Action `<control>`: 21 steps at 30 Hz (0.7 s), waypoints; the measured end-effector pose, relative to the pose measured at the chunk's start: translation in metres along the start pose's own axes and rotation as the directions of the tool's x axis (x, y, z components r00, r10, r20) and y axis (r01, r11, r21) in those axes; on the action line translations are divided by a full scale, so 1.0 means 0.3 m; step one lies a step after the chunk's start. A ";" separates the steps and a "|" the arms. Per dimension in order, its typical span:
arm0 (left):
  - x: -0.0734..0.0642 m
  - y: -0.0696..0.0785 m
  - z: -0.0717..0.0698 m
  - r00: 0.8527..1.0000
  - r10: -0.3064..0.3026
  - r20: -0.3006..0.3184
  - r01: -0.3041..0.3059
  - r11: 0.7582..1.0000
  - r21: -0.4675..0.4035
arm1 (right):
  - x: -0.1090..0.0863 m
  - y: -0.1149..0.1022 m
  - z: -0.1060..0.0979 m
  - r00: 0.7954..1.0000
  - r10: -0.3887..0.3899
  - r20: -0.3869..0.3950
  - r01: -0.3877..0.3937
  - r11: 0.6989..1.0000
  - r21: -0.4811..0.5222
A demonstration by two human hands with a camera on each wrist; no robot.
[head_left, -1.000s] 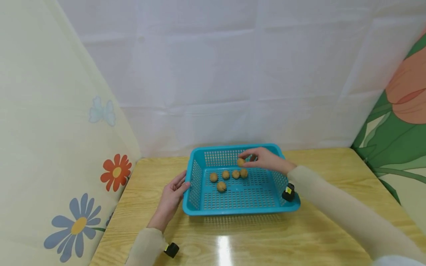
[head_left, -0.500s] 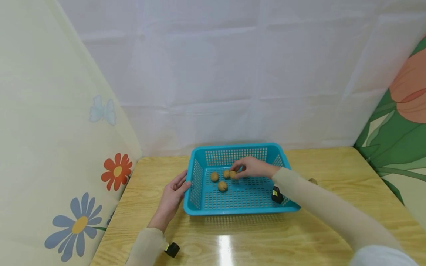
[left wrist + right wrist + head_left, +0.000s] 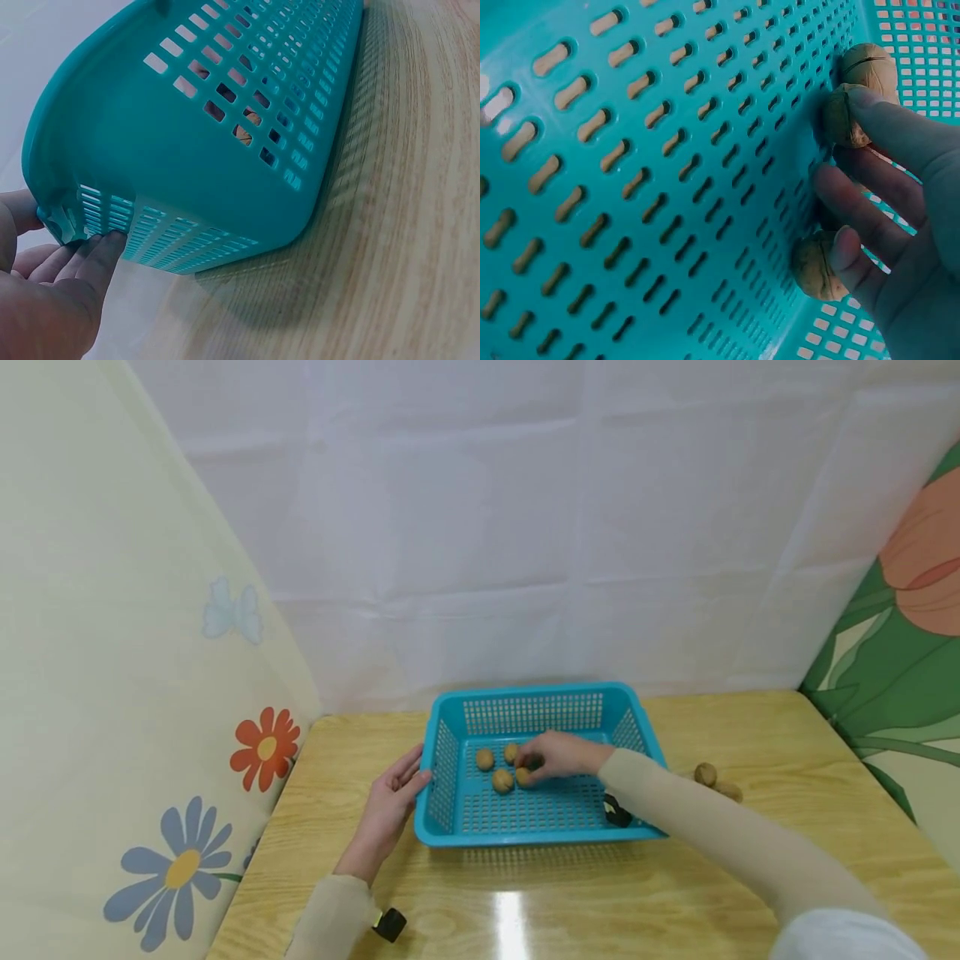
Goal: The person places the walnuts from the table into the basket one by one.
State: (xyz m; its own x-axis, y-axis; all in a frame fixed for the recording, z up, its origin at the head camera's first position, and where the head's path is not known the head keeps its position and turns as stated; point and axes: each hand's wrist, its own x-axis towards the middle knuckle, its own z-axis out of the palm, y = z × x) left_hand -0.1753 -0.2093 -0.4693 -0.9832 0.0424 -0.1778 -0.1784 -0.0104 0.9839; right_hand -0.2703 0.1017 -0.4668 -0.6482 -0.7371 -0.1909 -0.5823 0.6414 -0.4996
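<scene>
Gathering walnuts inside a blue basket (image 3: pixel 450 777) on a wooden table (image 3: pixel 750 860), seen from the head view. Right hand (image 3: pixel 555 756) reaching into the basket, fingers curled over one walnut (image 3: pixel 522 775) beside three more; full grip not visible. Left hand (image 3: pixel 386 806) flat against the basket's left wall, fingers straight, steadying it. Two loose walnuts (image 3: pixel 705 773) on the table, right of the basket.

Left wrist view: fingertips (image 3: pixel 101 247) pressing the basket's corner, nothing grasped.

Right wrist view: fingers (image 3: pixel 870 202) resting on walnuts against the mesh floor, loosely bent.

Probably mid-pickup; next calls for closing the fingers firmly around one nut and lifting clear of the rim.
</scene>
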 end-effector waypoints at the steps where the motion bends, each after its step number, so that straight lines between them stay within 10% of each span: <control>1: 0.000 -0.001 0.000 1.000 0.000 0.001 0.000 1.000 -0.002 | -0.001 0.000 0.000 1.000 0.003 0.000 -0.003 1.000 0.000; 21: 0.003 -0.013 -0.002 1.000 0.007 -0.001 -0.007 1.000 -0.030 | -0.222 0.011 -0.229 0.985 0.003 -0.175 0.012 0.996 0.083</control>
State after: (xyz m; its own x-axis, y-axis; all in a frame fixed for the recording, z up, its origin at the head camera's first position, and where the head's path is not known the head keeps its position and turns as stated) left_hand -0.1756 -0.2100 -0.4733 -0.9844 0.0413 -0.1712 -0.1729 -0.0409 0.9841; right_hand -0.2627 0.1675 -0.3976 -0.7255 -0.6870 -0.0417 -0.5473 0.6126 -0.5702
